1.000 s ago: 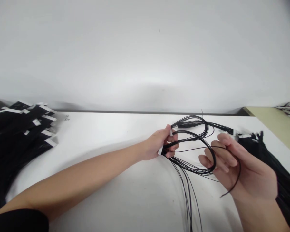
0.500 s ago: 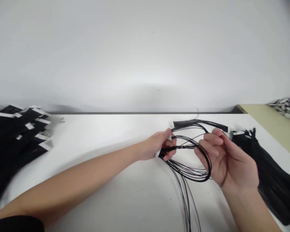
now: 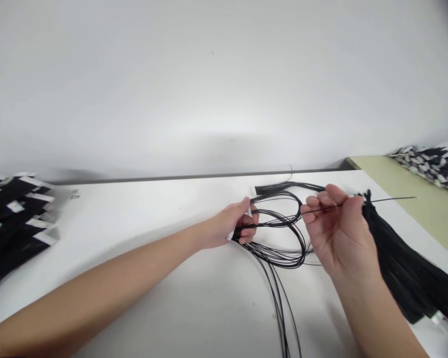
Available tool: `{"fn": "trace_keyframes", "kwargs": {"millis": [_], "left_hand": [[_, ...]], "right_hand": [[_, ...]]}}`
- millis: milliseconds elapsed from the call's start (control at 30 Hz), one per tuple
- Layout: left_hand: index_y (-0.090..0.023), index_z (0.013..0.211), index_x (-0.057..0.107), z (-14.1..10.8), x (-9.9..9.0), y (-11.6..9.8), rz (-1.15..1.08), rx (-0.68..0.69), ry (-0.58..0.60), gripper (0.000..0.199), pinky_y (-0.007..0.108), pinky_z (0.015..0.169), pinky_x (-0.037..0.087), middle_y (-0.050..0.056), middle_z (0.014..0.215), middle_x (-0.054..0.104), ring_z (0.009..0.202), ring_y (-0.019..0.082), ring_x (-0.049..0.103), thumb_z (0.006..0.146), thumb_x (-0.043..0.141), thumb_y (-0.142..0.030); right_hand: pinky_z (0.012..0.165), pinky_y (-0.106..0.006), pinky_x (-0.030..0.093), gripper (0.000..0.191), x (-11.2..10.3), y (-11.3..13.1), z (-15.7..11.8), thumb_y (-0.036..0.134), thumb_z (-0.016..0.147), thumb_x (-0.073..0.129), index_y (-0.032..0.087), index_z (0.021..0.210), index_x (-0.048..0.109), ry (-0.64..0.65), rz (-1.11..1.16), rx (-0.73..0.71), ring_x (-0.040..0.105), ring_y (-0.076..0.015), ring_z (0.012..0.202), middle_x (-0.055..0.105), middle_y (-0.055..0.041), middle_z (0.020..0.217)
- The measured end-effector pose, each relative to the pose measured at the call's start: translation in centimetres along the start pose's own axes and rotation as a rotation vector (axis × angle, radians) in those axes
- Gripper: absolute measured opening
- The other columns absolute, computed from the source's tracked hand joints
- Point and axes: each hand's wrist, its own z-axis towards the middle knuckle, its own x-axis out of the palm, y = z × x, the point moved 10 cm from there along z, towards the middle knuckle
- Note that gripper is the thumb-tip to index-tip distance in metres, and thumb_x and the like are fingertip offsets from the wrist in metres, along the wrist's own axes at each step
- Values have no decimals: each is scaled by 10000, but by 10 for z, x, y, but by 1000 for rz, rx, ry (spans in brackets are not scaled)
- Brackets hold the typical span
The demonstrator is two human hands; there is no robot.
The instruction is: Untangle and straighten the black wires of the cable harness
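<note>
Near the middle of the white table, my left hand [image 3: 239,223] grips a looped bundle of thin black cables [image 3: 283,261] close to its white-tagged ends. Loops bulge to the right, and several strands hang down toward the bottom edge. To the right, my right hand [image 3: 339,223] pinches one thin black strand [image 3: 392,200], whose free end points right past the thumb. Behind the loops lies another black cable bunch [image 3: 280,187] with a white end; my right fingers partly hide its right end.
Black pieces with white tags [image 3: 18,219] are piled at the left. A long black bundle [image 3: 406,263] lies at the right of the white table [image 3: 134,293]. More tagged pieces [image 3: 433,164] lie on a pale yellow-green surface [image 3: 406,191]. A white wall rises behind.
The strand in my right hand now sticks out to the right, and that hand has turned slightly. The camera view has shifted, moving most things left in the picture. My left hand keeps its grip.
</note>
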Motion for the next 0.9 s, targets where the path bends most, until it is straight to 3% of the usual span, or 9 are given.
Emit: {"fn": "trace_keyframes", "kwargs": {"millis": [67, 167, 300, 400, 567, 900], "left_hand": [[-175, 778, 466, -1, 3, -1, 9, 1, 16, 457, 206, 472, 308, -53, 608, 336, 467, 66, 332, 884, 390, -613], [-168, 759, 477, -2, 9, -2, 73, 10, 59, 496, 224, 485, 317, -55, 569, 340, 458, 73, 334, 888, 347, -629], [-173, 784, 487, -3, 12, -2, 152, 26, 79, 498, 249, 509, 338, -41, 558, 399, 461, 88, 358, 906, 300, -618], [-170, 781, 493, -4, 14, -3, 210, 37, 96, 514, 256, 516, 344, -43, 535, 390, 465, 97, 366, 918, 262, -608], [-171, 780, 486, -5, 15, -2, 235, 23, 104, 531, 265, 528, 349, -48, 507, 389, 459, 99, 353, 919, 225, -613], [-177, 766, 471, -6, 17, -2, 241, 6, 109, 544, 268, 519, 340, -47, 486, 378, 456, 105, 328, 905, 221, -640]], "right_hand": [[497, -165, 495, 293, 2, 4, -1, 494, 655, 790, 295, 863, 734, 44, 9, 10, 491, -61, 503, 419, 74, 527], [356, -185, 345, 221, 3, 14, -8, 364, 732, 766, 326, 948, 735, 48, -181, -65, 347, -53, 364, 407, 88, 433], [413, -235, 316, 132, 12, 21, -22, 211, 713, 751, 287, 819, 773, 35, -660, -188, 430, -87, 456, 574, 22, 527], [433, -237, 327, 95, 22, 16, -26, 182, 699, 734, 272, 706, 764, 102, -835, -196, 463, -96, 495, 632, 14, 579], [431, -229, 322, 77, 17, 8, -25, 198, 713, 704, 243, 666, 745, 88, -942, -109, 454, -93, 491, 645, 15, 589], [418, -242, 328, 69, 18, 4, -24, 256, 718, 698, 220, 698, 753, 128, -943, -134, 461, -109, 483, 627, -5, 573]]}}
